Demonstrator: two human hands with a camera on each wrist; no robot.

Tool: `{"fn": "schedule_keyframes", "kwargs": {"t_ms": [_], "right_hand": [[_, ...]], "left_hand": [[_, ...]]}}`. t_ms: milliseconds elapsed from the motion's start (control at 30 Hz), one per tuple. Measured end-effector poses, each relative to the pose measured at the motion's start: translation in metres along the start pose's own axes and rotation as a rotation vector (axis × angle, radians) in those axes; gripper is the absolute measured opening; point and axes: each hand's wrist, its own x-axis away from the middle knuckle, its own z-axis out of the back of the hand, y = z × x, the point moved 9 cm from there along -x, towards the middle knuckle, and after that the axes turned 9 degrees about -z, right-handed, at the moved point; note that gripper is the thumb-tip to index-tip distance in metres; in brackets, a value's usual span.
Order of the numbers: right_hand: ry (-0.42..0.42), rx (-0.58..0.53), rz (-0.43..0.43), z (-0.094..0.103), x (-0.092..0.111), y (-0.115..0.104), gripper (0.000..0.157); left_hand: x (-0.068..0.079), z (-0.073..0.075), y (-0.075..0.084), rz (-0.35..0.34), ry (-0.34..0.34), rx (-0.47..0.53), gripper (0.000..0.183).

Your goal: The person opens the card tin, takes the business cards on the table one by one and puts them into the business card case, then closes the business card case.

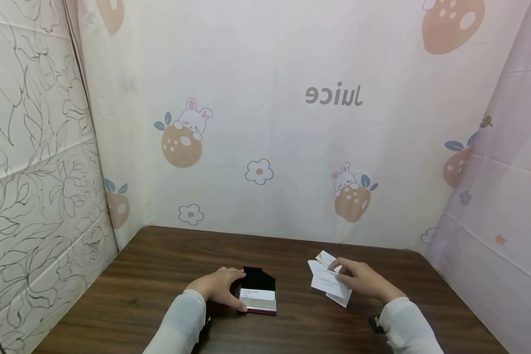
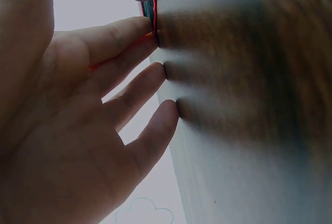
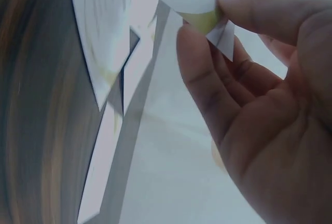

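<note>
A business card case (image 1: pixel 258 297) lies on the table with its black flap (image 1: pixel 257 278) folded open and a white card inside. My left hand (image 1: pixel 219 287) spans its left side, thumb at the near corner and index finger at the flap. In the left wrist view the other fingertips (image 2: pixel 168 107) rest on the tabletop. My right hand (image 1: pixel 358 279) pinches a white business card with a yellow-green corner (image 3: pixel 202 21) between thumb and index finger. Several more cards (image 1: pixel 329 281) lie overlapping in a loose pile under that hand, some tilted up in the right wrist view.
The dark wooden table (image 1: pixel 168 255) meets a printed curtain (image 1: pixel 274 123) at its back edge. More hanging cloth (image 1: pixel 40 147) closes off the left side, and another sheet the right.
</note>
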Motion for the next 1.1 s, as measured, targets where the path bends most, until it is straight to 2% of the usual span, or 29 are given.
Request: {"fn": "schedule_keyframes", "kwargs": {"t_ms": [233,633,867,1100], "right_hand": [[-0.004,-0.037,0.052,-0.023,-0.019,-0.029,0.014],[-0.013,-0.032,0.115,-0.059,-0.050,-0.084,0.008],[-0.044,-0.084,0.223,-0.082,-0.064,-0.120,0.009],[-0.085,-0.063,0.233,-0.103,-0.073,-0.132,0.009]], "left_hand": [[0.000,-0.001,-0.001,0.003,0.001,-0.010,0.090],[-0.001,0.000,-0.001,0.005,-0.002,-0.009,0.092],[-0.003,0.001,-0.004,0.015,0.008,-0.025,0.095],[-0.005,0.000,-0.003,0.023,-0.001,-0.041,0.101]]}}
